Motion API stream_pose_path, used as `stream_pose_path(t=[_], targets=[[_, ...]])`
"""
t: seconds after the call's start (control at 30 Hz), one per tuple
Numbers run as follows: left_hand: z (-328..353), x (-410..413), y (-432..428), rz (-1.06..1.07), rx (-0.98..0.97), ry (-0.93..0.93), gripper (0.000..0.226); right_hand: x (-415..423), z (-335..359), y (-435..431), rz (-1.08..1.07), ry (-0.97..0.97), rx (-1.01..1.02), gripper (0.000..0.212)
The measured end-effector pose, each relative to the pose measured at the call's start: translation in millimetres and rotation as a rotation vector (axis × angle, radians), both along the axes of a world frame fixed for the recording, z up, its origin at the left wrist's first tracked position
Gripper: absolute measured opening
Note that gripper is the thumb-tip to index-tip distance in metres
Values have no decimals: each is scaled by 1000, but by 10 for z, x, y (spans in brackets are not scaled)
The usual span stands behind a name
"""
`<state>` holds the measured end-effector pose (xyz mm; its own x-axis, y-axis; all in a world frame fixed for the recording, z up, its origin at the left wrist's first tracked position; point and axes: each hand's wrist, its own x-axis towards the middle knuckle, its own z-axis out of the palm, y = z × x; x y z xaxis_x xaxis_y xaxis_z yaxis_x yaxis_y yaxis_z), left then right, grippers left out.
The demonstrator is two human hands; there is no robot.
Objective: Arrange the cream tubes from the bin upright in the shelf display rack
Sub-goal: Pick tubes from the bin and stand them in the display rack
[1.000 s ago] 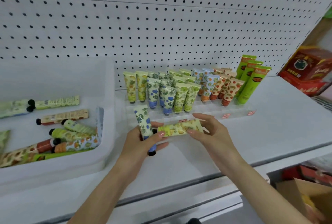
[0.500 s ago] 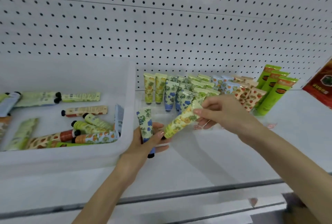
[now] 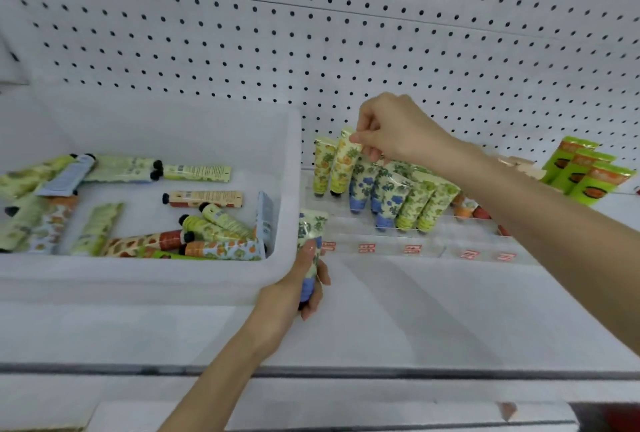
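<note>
Now the right hand (image 3: 398,130) pinches a yellow tube (image 3: 341,168) upright in the rack (image 3: 398,248). The left hand (image 3: 291,296) grips a blue-flowered tube (image 3: 311,227) beside the bin (image 3: 284,269).

The scene is lit brightly and evenly, seemingly from above. Soft shadows are cast on the shelf (image 3: 415,310). The pegboard (image 3: 311,33) rows are bowed by wide-angle distortion. Slight blur is seen throughout, strongest at the edges.
</note>
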<state>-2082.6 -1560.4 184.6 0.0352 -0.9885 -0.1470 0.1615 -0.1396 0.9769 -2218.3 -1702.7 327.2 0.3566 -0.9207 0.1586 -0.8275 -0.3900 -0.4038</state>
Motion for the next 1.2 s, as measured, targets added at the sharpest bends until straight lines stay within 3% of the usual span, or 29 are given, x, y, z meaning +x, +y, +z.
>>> stream_pose_path(t=[0.23,0.5,1.2], targets=[[5,10,0,-42,1,-9,47,94,-137,-86,-73,204,-134,17],[12,31,2,-112,14,-40,51,101,-232,-106,-126,241,-67,16],[-23,13,-7,-52,51,-51,42,98,-213,-92,-116,286,-49,14]])
